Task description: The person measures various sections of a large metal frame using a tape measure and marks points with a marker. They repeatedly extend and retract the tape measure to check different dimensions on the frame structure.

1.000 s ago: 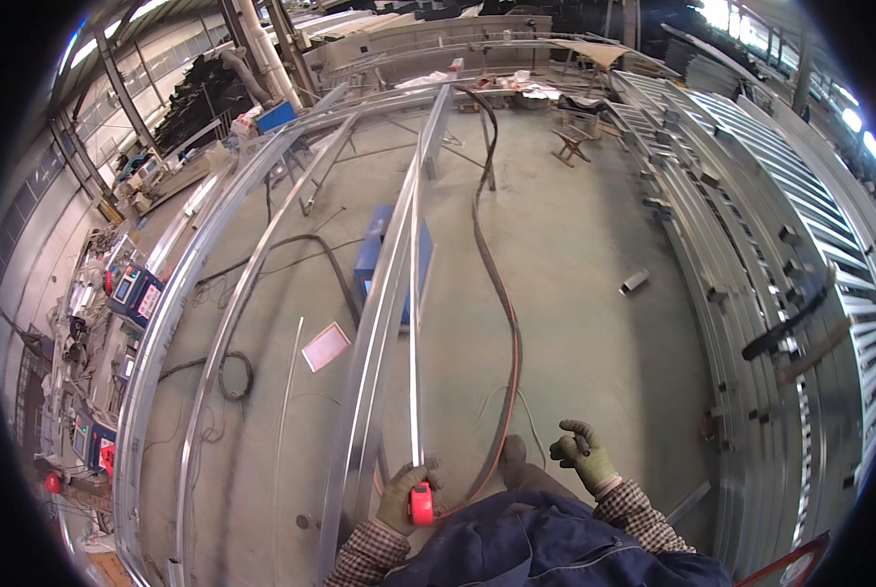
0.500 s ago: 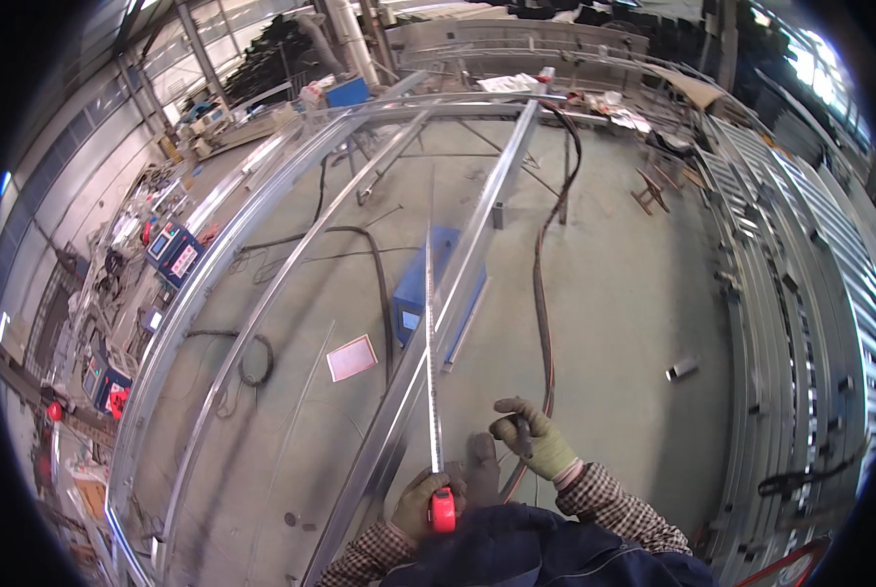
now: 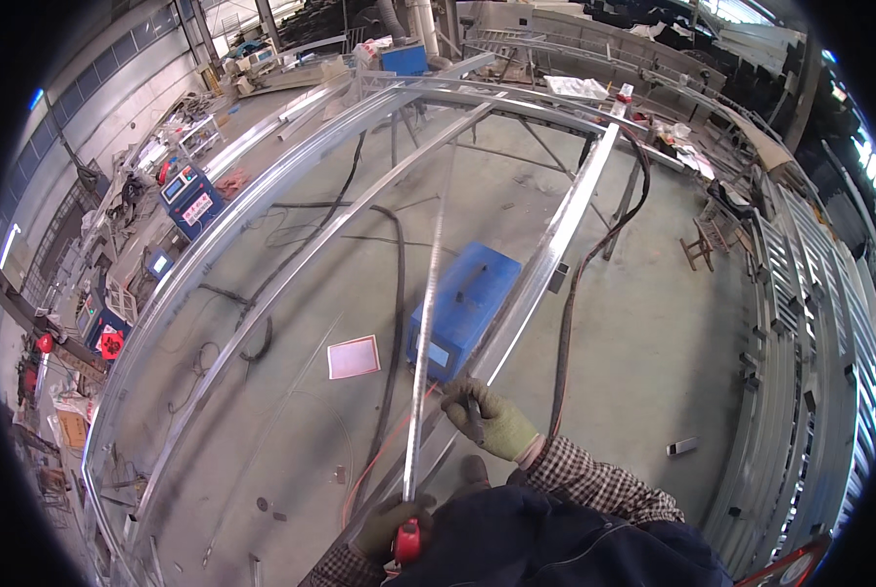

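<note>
My gloved left hand (image 3: 380,531) is closed around a red tape measure (image 3: 407,541) low in the view. Its long pale blade (image 3: 422,399) runs away from me, over the floor and past the blue box. In my gloved right hand (image 3: 499,425) is a short dark pen-like tool (image 3: 476,419), its kind not clear. The fingers of that hand are close to the right side of the blade, above a metal beam (image 3: 545,256) of a large frame. The blade's far end is too faint to make out.
A blue box with a handle (image 3: 472,298) stands on the floor beside the beam. Dark cables (image 3: 400,293) cross the floor near a pink-edged sheet (image 3: 354,357). More frame beams (image 3: 311,245) run on the left. Stacked metal profiles (image 3: 800,391) line the right side.
My view has shifted, so the frame and box appear moved. My right hand has come leftward, nearer the blade and beam. The left hand with the tape measure sits lower and further left.
</note>
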Tool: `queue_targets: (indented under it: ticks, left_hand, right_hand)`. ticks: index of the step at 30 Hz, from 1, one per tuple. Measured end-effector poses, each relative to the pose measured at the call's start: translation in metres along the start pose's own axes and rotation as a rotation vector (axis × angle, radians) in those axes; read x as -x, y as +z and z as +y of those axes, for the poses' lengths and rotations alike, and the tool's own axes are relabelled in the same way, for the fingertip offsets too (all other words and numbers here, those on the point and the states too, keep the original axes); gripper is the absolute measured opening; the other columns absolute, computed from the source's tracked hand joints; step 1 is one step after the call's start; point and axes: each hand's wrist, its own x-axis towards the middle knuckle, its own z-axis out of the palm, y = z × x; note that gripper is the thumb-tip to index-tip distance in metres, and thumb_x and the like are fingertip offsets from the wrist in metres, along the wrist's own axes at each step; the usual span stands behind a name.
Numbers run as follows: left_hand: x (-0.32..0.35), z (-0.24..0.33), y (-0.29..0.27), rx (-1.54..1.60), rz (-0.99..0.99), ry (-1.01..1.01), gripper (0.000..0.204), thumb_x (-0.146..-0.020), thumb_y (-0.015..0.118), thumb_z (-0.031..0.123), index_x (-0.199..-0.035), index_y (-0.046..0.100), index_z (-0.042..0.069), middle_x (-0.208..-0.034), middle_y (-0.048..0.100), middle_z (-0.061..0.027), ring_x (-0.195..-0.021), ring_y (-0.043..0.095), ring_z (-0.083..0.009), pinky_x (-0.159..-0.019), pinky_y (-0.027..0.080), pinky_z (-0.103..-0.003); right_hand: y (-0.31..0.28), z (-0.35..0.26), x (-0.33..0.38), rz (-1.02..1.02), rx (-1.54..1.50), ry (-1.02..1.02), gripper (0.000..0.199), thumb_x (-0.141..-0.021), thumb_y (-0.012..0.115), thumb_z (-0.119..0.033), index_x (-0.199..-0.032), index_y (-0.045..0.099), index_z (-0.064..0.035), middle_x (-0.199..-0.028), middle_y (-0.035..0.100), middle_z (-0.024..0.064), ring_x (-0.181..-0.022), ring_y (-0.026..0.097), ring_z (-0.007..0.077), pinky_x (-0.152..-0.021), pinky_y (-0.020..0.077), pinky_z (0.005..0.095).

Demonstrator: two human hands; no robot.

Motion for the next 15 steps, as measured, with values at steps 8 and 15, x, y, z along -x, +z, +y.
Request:
queue_targets:
  ticks: [8,15]
  left_hand:
    - [0.015,0.009,0.002,-0.042,0.16,-0.02,0.045,-0.102,0.069,0.029,-0.127,0.062,-0.008,-0.073,0.067,-0.0108,-0.056,0.061,-0.0181,-0.052,0.049,-0.03]
    - [0.003,-0.031,0.02,-0.151,0.225,-0.049,0.038,-0.102,0.066,0.03,-0.121,0.071,-0.003,-0.084,0.072,-0.0075,-0.071,0.066,-0.0158,-0.064,0.053,-0.031]
  right_hand:
    - [-0.037,0.005,-0.129,0.1,0.17,0.055,0.047,-0.101,0.069,-0.026,-0.142,0.053,-0.0109,-0.123,0.071,0.0197,-0.106,0.074,0.0317,-0.09,0.0575,0.0395]
    - [-0.074,0.033,-0.2,0.226,-0.087,0.056,0.047,-0.1,0.069,-0.007,-0.142,0.05,-0.011,-0.114,0.061,0.0035,-0.087,0.061,0.0096,-0.073,0.055,0.0262]
